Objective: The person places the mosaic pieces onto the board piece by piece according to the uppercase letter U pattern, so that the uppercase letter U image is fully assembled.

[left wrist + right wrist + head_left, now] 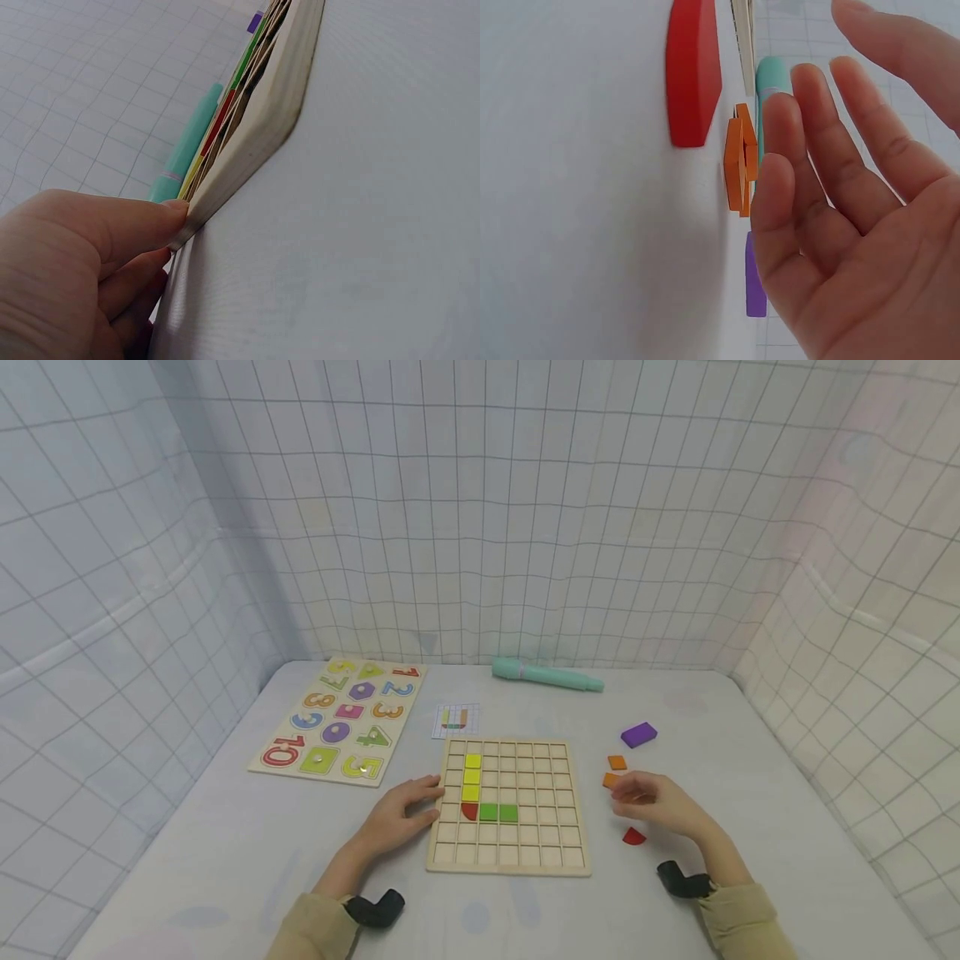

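Yel. tiles (471,793), grn. tiles (488,812), red pcs. (633,837), orng. sqs. (617,762), wht. curtain (480,568) w/ dk. grid.

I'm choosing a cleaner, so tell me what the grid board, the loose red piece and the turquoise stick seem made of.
Grid board: probably wood, matte; pale tan, bare-looking surface.
Loose red piece: perhaps painted wood or plastic, smooth; even colour, crisp edges, no grain visible.
Turquoise stick: likely plastic, smooth; uniform colour, stepped tube-like shape, though too distant to be sure.

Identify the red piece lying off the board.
The red wedge by the right hand; the other red piece sits in the board.
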A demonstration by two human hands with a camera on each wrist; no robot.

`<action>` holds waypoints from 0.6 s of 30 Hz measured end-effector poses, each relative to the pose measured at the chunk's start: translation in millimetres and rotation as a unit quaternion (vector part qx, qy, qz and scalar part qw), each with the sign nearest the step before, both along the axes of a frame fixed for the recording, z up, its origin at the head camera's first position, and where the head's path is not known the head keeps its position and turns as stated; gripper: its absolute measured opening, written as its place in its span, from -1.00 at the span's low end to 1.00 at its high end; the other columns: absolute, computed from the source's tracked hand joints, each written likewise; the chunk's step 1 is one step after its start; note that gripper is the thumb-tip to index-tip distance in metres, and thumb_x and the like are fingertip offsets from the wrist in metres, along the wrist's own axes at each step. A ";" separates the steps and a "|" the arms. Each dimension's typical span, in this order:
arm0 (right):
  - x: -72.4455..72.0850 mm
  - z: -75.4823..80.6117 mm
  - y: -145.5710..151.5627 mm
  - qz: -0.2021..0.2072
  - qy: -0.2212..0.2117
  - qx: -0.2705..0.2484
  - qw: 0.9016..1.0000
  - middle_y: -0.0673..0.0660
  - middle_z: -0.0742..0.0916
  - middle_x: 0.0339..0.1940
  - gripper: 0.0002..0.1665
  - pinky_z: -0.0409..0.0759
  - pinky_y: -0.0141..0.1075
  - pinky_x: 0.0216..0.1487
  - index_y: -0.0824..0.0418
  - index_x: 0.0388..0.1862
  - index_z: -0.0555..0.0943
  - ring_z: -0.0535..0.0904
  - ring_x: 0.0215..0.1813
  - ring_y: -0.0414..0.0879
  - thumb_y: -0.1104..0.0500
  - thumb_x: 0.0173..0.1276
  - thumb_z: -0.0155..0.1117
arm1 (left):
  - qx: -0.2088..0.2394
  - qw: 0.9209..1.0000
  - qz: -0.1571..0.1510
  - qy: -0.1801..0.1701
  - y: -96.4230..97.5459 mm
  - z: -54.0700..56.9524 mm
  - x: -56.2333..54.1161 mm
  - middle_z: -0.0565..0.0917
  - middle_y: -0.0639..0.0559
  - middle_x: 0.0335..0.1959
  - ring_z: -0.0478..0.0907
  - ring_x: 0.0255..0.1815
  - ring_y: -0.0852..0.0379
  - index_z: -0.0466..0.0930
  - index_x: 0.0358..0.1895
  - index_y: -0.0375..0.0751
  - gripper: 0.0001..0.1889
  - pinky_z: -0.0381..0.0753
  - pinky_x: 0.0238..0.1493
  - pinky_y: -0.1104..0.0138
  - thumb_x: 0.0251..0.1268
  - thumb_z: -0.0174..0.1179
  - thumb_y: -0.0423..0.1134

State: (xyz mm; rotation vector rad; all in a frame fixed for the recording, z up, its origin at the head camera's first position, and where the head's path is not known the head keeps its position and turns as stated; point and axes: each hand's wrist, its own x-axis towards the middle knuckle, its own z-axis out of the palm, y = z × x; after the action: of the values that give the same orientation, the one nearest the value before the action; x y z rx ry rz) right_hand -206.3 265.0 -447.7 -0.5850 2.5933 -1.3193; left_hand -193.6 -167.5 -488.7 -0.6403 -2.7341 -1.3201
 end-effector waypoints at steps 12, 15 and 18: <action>-4.8 -19.1 12.1 0.002 -0.049 -0.013 0.999 0.12 0.67 -0.17 -0.64 0.59 -0.39 -0.20 0.29 -0.09 0.58 0.55 -0.16 -0.04 0.16 0.18 0.39 | -0.001 1.000 -0.006 0.006 0.0 0.6 0.0 0.45 -0.10 0.26 0.29 0.34 -0.10 0.57 0.11 -0.26 -0.61 0.09 0.41 0.02 0.23 0.23 -0.20; -5.2 -20.4 13.2 0.006 -0.048 -0.010 0.999 0.12 0.67 -0.18 -0.65 0.60 -0.39 -0.20 0.30 -0.10 0.58 0.56 -0.17 -0.07 0.16 0.18 0.39 | -0.001 1.000 -0.004 0.004 0.2 0.4 0.0 0.45 -0.09 0.27 0.28 0.34 -0.10 0.56 0.11 -0.26 -0.61 0.09 0.41 0.01 0.23 0.23 -0.19; -5.8 -21.1 14.9 0.013 -0.049 -0.011 0.999 0.13 0.67 -0.19 -0.64 0.61 -0.38 -0.19 0.29 -0.11 0.58 0.57 -0.18 -0.10 0.13 0.16 0.40 | 0.000 1.000 -0.004 0.004 0.1 0.0 -0.2 0.45 -0.09 0.27 0.28 0.34 -0.10 0.56 0.11 -0.25 -0.61 0.10 0.41 0.01 0.23 0.23 -0.19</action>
State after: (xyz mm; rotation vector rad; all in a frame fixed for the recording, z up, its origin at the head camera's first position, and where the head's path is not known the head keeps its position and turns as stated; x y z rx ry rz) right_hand -212.1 279.9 -468.7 -0.5408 2.4865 -1.3365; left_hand -193.8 -167.4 -488.7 -0.6544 -2.7286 -1.3159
